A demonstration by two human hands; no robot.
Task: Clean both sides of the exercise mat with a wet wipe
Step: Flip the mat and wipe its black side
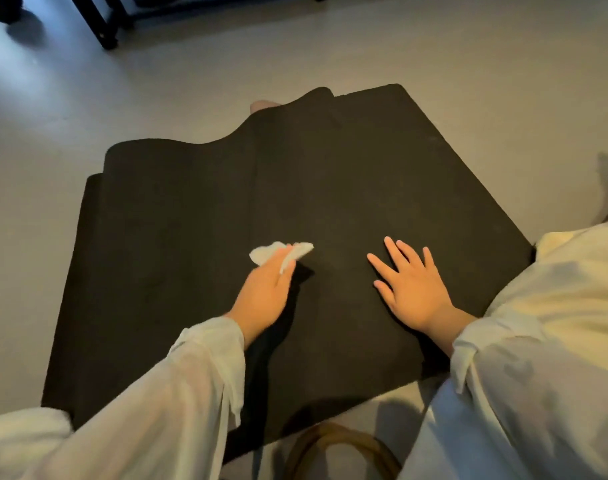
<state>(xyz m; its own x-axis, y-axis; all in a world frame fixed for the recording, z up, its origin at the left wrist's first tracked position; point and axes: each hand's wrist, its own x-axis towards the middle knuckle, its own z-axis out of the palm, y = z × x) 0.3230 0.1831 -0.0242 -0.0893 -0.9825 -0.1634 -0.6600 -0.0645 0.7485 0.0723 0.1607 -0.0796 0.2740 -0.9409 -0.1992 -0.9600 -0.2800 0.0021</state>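
Observation:
A black exercise mat (pixel 198 216) lies on the pale floor, folded over itself, with a wavy upper layer at its far edge. My left hand (pixel 266 292) holds a crumpled white wet wipe (pixel 278 252) against the mat near its middle, the wipe caught between its fingers. My right hand (pixel 411 282) rests flat on the mat to the right, fingers spread and straight, holding nothing. Loose white sleeves cover both forearms.
Pale floor (pixel 469 64) surrounds the mat. Black furniture legs (pixel 103 26) stand at the far left. A brown curved hoop-like object (pixel 333 441) lies on the floor just below the mat's near edge. A bit of skin (pixel 261 106) peeks from behind the mat's far fold.

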